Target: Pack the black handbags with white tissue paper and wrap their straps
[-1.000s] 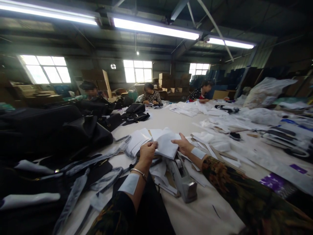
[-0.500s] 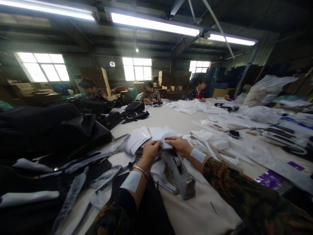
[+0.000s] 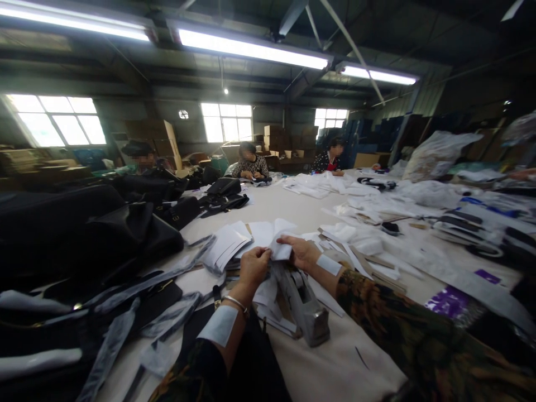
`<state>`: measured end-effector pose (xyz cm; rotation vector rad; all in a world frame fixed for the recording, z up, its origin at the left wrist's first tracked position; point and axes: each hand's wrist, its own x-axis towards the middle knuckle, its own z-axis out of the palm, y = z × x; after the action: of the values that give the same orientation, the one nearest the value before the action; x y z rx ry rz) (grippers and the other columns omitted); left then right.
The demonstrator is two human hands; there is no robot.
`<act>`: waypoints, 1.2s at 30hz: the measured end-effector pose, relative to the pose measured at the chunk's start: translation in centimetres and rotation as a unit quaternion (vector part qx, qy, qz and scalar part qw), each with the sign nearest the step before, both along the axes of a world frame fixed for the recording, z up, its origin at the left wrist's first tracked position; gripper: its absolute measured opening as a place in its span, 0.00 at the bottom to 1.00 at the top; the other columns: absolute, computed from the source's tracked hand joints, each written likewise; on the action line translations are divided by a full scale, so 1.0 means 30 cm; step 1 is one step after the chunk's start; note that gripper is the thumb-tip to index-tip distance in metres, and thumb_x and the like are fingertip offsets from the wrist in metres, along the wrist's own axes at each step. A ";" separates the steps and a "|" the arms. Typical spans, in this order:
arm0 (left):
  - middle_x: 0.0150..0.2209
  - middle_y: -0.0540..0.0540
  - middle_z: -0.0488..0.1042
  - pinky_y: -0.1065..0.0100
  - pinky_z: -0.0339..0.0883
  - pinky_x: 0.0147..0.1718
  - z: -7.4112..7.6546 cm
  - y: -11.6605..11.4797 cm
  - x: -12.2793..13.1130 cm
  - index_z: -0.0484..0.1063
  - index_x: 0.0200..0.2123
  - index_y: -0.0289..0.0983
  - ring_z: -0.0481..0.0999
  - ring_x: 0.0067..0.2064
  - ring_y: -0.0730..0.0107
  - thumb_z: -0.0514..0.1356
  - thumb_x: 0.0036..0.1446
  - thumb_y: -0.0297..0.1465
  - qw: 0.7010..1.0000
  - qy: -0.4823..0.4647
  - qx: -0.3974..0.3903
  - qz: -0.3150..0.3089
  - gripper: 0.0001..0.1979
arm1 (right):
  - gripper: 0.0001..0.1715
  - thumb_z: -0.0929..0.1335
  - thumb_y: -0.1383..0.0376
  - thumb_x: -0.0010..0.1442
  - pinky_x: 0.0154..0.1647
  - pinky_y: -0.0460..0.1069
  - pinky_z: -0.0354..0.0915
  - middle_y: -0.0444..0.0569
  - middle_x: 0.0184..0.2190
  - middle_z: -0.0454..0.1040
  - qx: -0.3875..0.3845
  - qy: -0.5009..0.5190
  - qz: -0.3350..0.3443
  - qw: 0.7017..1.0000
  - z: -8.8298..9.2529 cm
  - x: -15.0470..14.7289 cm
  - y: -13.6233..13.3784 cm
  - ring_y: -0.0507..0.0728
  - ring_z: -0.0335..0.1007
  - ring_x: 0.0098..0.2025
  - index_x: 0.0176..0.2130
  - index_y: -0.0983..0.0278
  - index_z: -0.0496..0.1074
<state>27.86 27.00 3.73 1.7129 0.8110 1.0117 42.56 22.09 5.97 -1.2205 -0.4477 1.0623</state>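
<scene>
Paper (image 3: 281, 251) pinched in both hands by the far end of the tape dispenser (image 3: 307, 312).
The left hand (image 3: 253, 267), left of the dispenser's far end, has its grip closed on the sheet's left edge; the right hand's (image 3: 302, 252) grip has the right edge between thumb and fingers. Fanned white sheets (image 3: 228, 245) lie left of and beyond the dispenser, black bags (image 3: 138, 229) farther left, purple-printed plastic (image 3: 447, 301) well to its right on the tabletop (image 3: 343, 346).

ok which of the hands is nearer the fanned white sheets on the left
Left. The left hand is just right of the fanned white sheets; the right hand is farther right, holding white paper.
</scene>
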 end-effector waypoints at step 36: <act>0.25 0.45 0.77 0.65 0.65 0.33 -0.005 0.044 -0.027 0.77 0.26 0.37 0.74 0.29 0.64 0.65 0.50 0.39 0.998 -0.035 -0.048 -0.006 0.11 | 0.07 0.71 0.69 0.65 0.28 0.45 0.69 0.41 0.26 0.74 -0.055 -0.136 -0.014 0.989 -0.055 0.029 0.040 0.49 0.70 0.26 0.34 0.69 0.73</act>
<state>27.06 28.31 3.58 1.5909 0.7895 1.0031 43.42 23.30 4.30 -1.4744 -0.5846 0.9099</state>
